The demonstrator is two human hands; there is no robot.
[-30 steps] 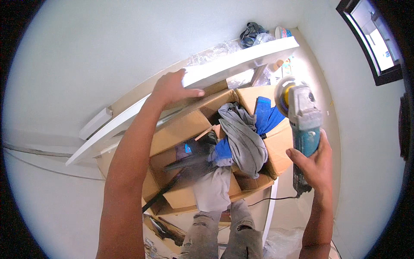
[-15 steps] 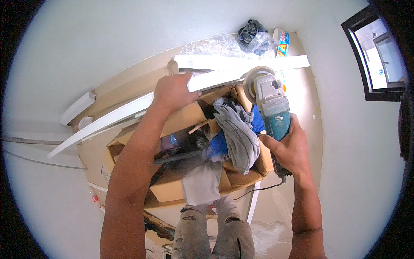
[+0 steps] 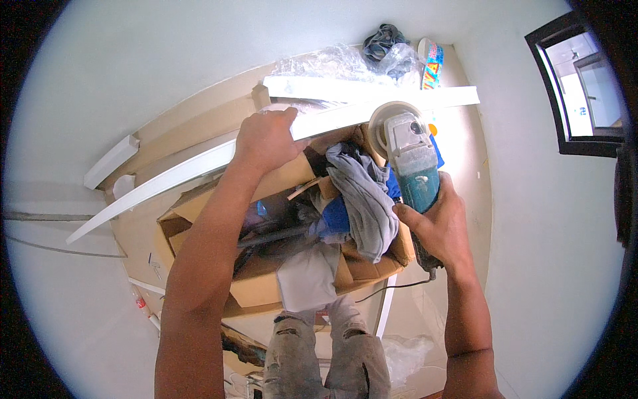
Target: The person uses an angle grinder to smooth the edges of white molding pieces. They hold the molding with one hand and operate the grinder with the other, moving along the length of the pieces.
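My right hand (image 3: pixel 440 226) is wrapped round the body of a teal and grey angle grinder (image 3: pixel 413 163). Its pale disc (image 3: pixel 385 126) overlaps the right part of a long white strip (image 3: pixel 179 165) in view; whether they touch I cannot tell. My left hand (image 3: pixel 267 141) is closed over that strip, thumb toward the right, above the far side of a cardboard box (image 3: pixel 259 296). Grey cloth (image 3: pixel 362 199), blue fabric and dark items fill the open box. A black cord runs from the grinder's lower end.
Behind the strip lie another white bar (image 3: pixel 299 88), clear plastic wrap (image 3: pixel 319 65), a dark bundled bag (image 3: pixel 384 41) and a colourful packet (image 3: pixel 432 63). A short white piece (image 3: pixel 111 161) rests by the left wall. A bottle (image 3: pixel 141 302) is at lower left. A dark-framed window (image 3: pixel 565 80) is at right.
The view has shifted slightly. The grinder has moved a little to the left in the picture, with my right hand still round it. My left hand keeps its hold on the strip.
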